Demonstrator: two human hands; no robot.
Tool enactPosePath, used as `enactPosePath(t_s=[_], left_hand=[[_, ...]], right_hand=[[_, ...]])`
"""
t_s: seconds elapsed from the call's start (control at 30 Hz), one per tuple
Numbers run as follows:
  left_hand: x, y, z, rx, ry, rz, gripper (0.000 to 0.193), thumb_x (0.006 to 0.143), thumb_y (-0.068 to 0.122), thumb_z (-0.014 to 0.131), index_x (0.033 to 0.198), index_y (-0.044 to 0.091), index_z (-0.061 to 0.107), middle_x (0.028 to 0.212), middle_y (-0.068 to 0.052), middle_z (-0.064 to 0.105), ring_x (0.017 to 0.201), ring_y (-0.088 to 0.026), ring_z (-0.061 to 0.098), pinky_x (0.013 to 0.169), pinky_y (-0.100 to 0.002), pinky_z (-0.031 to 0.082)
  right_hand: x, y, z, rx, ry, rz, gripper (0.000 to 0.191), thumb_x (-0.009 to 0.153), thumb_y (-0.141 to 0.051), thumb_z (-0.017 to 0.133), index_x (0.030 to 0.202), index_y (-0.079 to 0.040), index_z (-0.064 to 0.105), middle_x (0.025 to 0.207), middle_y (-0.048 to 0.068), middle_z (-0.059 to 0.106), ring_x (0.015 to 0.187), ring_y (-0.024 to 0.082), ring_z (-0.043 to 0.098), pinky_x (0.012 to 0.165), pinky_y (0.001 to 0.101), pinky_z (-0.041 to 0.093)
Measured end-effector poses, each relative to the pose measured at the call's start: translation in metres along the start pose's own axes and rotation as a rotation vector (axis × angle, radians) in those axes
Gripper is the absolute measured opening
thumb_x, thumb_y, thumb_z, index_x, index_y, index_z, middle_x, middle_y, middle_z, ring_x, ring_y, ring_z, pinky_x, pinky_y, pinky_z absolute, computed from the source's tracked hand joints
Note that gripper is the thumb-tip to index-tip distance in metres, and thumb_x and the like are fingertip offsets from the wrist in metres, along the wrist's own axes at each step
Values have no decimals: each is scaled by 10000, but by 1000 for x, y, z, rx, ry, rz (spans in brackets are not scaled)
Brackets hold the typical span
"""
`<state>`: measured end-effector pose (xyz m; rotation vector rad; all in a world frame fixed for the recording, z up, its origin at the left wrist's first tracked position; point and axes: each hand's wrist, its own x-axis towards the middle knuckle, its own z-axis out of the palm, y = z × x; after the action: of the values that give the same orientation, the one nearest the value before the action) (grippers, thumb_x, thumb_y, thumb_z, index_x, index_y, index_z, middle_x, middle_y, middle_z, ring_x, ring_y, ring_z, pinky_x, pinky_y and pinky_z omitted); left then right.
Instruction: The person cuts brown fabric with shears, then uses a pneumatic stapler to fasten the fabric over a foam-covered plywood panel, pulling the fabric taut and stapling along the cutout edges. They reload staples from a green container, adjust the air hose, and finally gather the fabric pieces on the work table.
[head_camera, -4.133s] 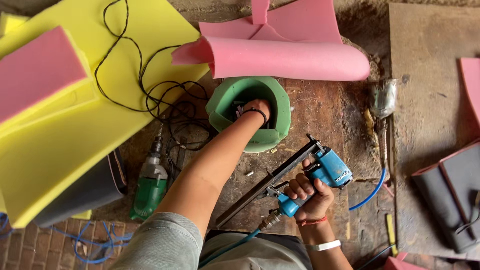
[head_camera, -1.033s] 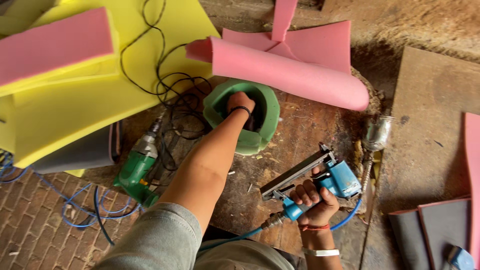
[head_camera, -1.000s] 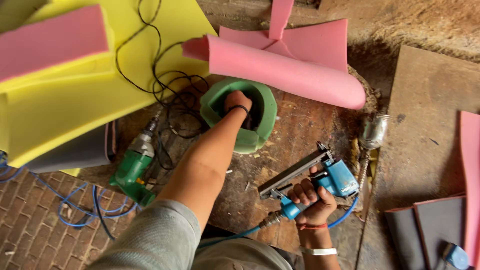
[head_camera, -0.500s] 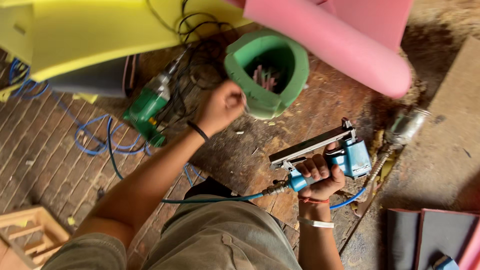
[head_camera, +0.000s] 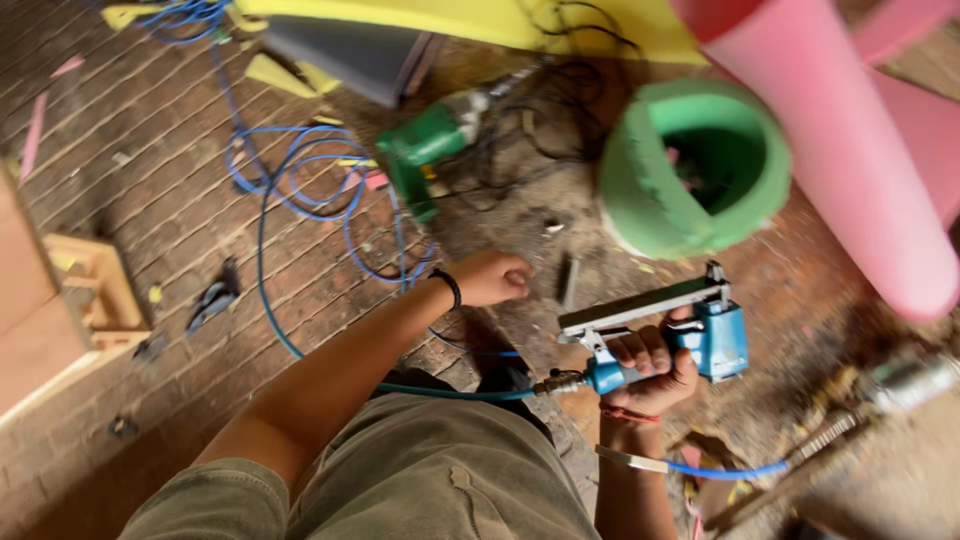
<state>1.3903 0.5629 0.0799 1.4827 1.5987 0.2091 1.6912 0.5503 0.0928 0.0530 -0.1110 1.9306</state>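
Khaki trousers (head_camera: 420, 470) fill the bottom of the view, and just beyond them the right hand (head_camera: 648, 362) has its grip closed around the handle of a blue pneumatic staple gun (head_camera: 665, 335), whose long grey magazine points left, level with the floor. A red thread and a pale band circle that wrist, and a blue air hose (head_camera: 300, 200) runs from the base of the gun's handle, past the knee and out over the brick floor (head_camera: 150, 230) in loose loops. A little farther on, the left hand (head_camera: 492, 277), with a black band at the wrist, is curled into a loose fist low over the dusty floor, just left of a small dark strip (head_camera: 568, 282) lying there; whether the fingers pinch anything cannot be told. Beyond the fist lies a green power drill (head_camera: 430, 150) on its side, its black cord (head_camera: 540, 130) tangled near it. To the right of the drill stands a green foam ring (head_camera: 690, 165), open at the top, with small pale pieces inside. A thick pink foam roll (head_camera: 840, 150) lies against its far right side. Farthest off, yellow foam sheets (head_camera: 480, 15) and a grey slab (head_camera: 350, 55) lie along the top edge, and a wooden frame (head_camera: 90, 290) sits well apart on the left.
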Motion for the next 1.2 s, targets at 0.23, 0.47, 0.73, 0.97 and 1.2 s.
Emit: enactPosePath(t_s=[0.23,0.47,0.73,0.97,1.2], left_hand=[[-164,-105,-62,-71,191,-189,532,911,432,671,1359,157,596,1298,-106,689,1181,-294,666,993,-439,521],[-369,-253,-66,-103,534,-435,524,890,474,647,1309,159,659,1250,-90,730,1170,-321,675,995,-456,521],[-571,-369,-10,-685,402,-643,699,1058,549,487,987,-43,852,725,-163,700,692,-237,683,728,-360,569],[-696,-395,18,-1061,772,-511,547,999,405,599,820,-95,728,607,-151,655,542,-221,627,532,-331,486],[-725,-418,15,-1154,789,-373,428,893,403,651,996,1,756,820,-74,792,771,-185,766,728,-308,614]], right_hand=[[43,116,5,51,-108,197,477,1034,-301,675,1455,-104,570,740,-78,565,715,58,546,781,270,500],[50,271,23,45,-172,385,452,1034,-346,678,1409,-117,571,684,-109,449,647,27,416,712,224,454],[60,432,52,80,-239,505,357,1090,-339,639,1352,-109,562,694,-127,532,615,-13,502,714,174,465],[50,571,87,37,-274,817,409,1034,-319,678,1379,-108,612,727,-95,591,689,50,567,783,262,497],[84,727,80,156,-237,977,494,1001,-321,709,1432,-93,630,781,-84,551,736,80,537,803,279,486]])
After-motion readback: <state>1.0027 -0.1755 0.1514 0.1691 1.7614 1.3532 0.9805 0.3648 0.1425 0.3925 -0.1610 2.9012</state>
